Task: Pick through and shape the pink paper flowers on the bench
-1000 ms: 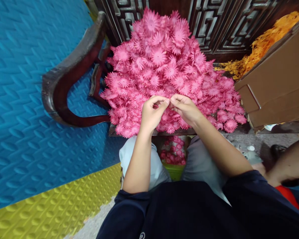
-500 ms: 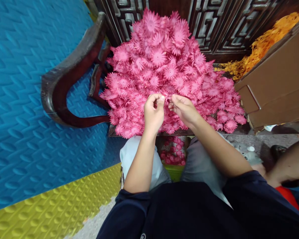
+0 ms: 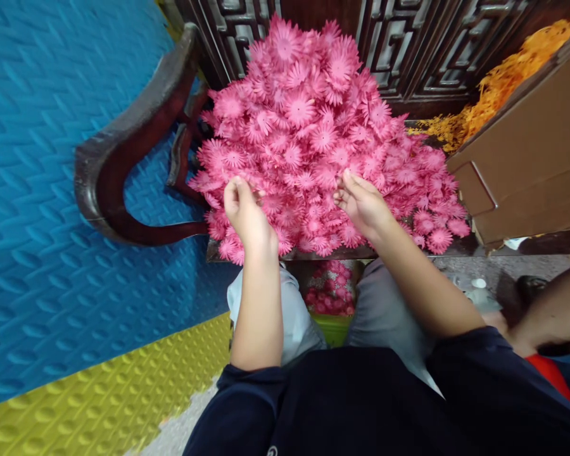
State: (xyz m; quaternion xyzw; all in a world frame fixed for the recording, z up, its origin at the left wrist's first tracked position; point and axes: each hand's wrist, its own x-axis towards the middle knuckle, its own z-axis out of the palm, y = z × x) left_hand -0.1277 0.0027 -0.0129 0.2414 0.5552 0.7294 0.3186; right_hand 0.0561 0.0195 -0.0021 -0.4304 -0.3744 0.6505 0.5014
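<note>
A large heap of pink artificial flowers (image 3: 299,111) covers the dark wooden seat (image 3: 294,253). Over the heap's left front part is my left hand (image 3: 247,206), thumb and fingertips pressed together in a pinch; whatever it holds is too small to make out. Farther right, above the middle of the heap, my right hand (image 3: 363,199) also has thumb and forefinger together, with the other fingers curled loosely. Nothing between its fingertips can be identified. The two hands are apart, with pink flowers in the gap between them.
A curved wooden armrest (image 3: 99,183) borders the heap at left. At right stand a cardboard box (image 3: 532,145) and orange artificial flowers (image 3: 517,69). More pink flowers (image 3: 332,291) lie below, between my knees. Another person's limb (image 3: 551,310) shows at lower right.
My left hand has moved left, away from my right hand. My right hand has shifted slightly right. Their fingertips were close together before and are now widely separated.
</note>
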